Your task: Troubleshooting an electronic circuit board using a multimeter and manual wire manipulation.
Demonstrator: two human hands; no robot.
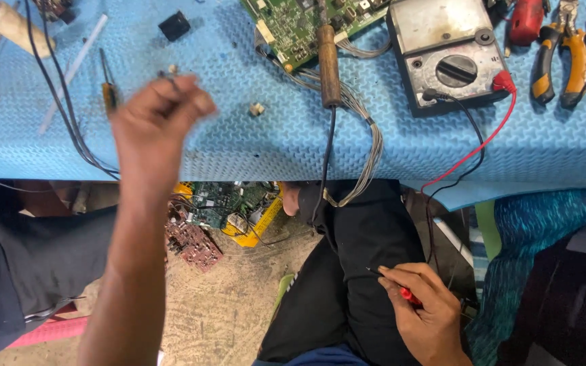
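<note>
Left hand (164, 112) pinches a small dark part over the blue worktop (252, 146); right hand (425, 315) grips a red meter probe (408, 295) near the lap; soldering iron (328, 61) lies beside the meter (449, 54)

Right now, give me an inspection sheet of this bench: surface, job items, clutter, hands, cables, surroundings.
Surface: blue textured mat covers the bench.
Job's things: analogue multimeter; green circuit board at the far edge; soldering iron lying partly on it.
Clutter: pliers, small screwdriver, black cube, small white part.
Hands: left hand raised over the mat, pinching something small and blurred; right hand low by the lap, holding the red probe.
Cables: red lead and black lead run off the meter; grey wire bundle hangs over the edge.
Surroundings: loose circuit boards on the dirt floor.
</note>
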